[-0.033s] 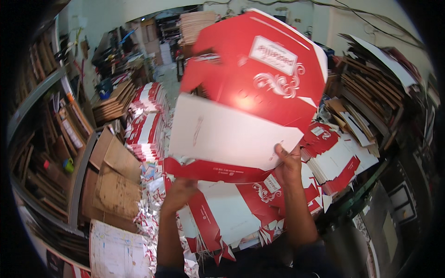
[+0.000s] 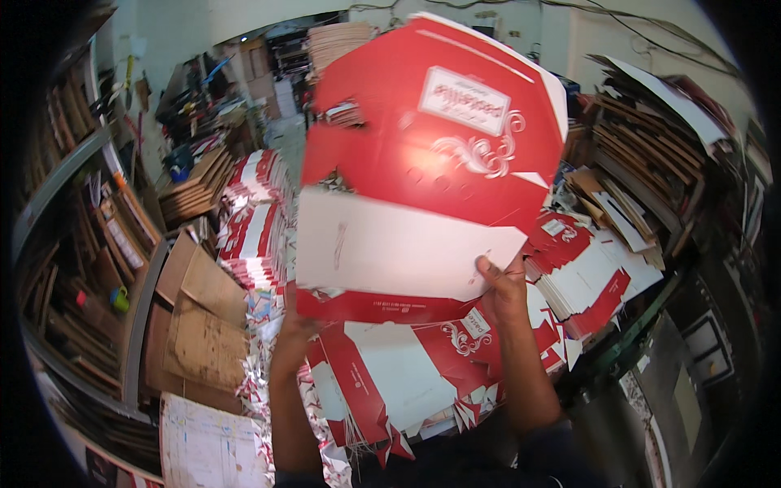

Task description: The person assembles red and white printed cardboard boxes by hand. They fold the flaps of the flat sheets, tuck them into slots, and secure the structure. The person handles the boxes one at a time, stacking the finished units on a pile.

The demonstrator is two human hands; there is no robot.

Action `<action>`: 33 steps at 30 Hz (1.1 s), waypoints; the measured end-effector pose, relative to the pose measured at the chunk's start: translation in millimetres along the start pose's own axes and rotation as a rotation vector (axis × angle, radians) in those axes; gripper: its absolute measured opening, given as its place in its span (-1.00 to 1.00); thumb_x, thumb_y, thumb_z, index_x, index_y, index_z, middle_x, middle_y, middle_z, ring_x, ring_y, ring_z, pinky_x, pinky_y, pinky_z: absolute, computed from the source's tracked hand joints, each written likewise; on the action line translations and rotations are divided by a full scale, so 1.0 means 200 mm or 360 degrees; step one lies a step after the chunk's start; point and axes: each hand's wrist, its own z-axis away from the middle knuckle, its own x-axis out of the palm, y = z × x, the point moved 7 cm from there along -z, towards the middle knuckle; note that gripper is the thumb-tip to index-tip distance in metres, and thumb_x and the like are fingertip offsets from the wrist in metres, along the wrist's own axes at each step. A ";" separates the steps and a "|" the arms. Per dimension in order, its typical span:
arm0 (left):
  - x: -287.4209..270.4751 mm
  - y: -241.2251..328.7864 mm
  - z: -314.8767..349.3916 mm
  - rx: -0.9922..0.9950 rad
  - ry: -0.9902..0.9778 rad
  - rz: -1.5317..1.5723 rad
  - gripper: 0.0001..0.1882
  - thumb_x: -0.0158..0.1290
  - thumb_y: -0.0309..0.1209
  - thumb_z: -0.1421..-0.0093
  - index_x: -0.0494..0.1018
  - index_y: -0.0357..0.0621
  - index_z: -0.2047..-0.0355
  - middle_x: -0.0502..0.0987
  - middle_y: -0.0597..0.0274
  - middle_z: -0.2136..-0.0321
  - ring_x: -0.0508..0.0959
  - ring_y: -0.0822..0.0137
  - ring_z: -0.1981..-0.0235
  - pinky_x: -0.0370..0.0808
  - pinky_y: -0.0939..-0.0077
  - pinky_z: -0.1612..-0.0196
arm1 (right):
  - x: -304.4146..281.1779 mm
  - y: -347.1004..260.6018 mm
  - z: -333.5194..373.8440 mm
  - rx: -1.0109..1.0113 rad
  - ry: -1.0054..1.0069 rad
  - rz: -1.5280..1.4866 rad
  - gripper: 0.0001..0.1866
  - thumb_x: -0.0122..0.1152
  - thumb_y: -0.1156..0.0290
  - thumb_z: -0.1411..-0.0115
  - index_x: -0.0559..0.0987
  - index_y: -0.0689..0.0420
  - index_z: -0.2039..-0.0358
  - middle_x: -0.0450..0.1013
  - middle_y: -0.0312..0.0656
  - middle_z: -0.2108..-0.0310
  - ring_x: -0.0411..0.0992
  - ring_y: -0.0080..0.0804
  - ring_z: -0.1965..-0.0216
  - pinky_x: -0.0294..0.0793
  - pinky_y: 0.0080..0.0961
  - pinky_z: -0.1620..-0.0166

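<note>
I hold a large flat red and white carton blank [image 2: 423,171] up in front of me, tilted, its red printed face with a white label toward me. My right hand [image 2: 500,289] grips its lower right edge, thumb on the white flap. My left hand [image 2: 294,329] holds its lower left edge, mostly hidden behind the blank. Below the hands lies a pile of the same red and white blanks [image 2: 399,382] on the work surface.
More stacks of red and white blanks [image 2: 256,220] stand at the left, and further ones [image 2: 586,276] at the right. Brown cardboard sheets [image 2: 199,317] lie at the lower left. Shelves [image 2: 73,244] line the left; tall cardboard piles [image 2: 651,154] fill the right.
</note>
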 end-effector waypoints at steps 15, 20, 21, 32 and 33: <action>0.24 0.28 -0.02 0.0451 0.0286 0.0081 -0.67 0.32 -0.35 -0.16 0.53 -0.28 0.15 0.64 0.20 0.29 0.60 0.41 0.30 0.53 0.48 0.14 | -0.12 0.12 0.12 0.0403 -0.0194 0.0824 -0.46 0.40 0.31 -0.18 0.42 0.24 -0.09 0.52 -0.19 0.08 0.48 -0.50 0.08 0.48 -0.49 0.01; 0.22 0.29 -0.02 0.0510 0.0354 0.0063 -0.56 0.30 -0.28 -0.18 0.48 -0.31 0.06 0.61 0.14 0.19 0.60 0.35 0.23 0.53 0.45 0.11 | 0.04 -0.13 -0.09 0.0290 -0.0191 0.0451 -0.57 0.36 0.33 -0.21 0.50 0.23 -0.03 0.54 -0.22 0.12 0.49 -0.60 0.15 0.47 -0.59 0.10; 0.22 0.28 -0.02 0.0484 0.0361 0.0053 -0.56 0.30 -0.29 -0.18 0.48 -0.31 0.05 0.61 0.14 0.20 0.60 0.36 0.25 0.54 0.46 0.13 | 0.05 -0.14 -0.12 0.0381 -0.0154 0.0448 -0.58 0.36 0.32 -0.20 0.52 0.22 -0.03 0.56 -0.21 0.12 0.51 -0.58 0.14 0.49 -0.58 0.07; 0.26 0.37 0.02 0.0433 0.0446 0.0201 -0.65 0.33 -0.32 -0.14 0.51 -0.27 0.18 0.62 0.18 0.37 0.57 0.44 0.48 0.54 0.56 0.43 | 0.07 -0.05 -0.08 0.0472 -0.0191 -0.0042 -0.59 0.41 0.32 -0.17 0.60 0.23 0.01 0.61 -0.18 0.14 0.53 -0.49 0.14 0.45 -0.51 0.00; 0.24 0.38 0.01 0.0417 0.0432 0.0196 -0.66 0.33 -0.32 -0.14 0.52 -0.28 0.18 0.62 0.19 0.38 0.57 0.44 0.48 0.54 0.55 0.42 | 0.09 -0.06 -0.07 0.0469 -0.0222 -0.0100 -0.59 0.41 0.33 -0.16 0.60 0.23 0.02 0.60 -0.18 0.15 0.52 -0.51 0.14 0.45 -0.52 0.01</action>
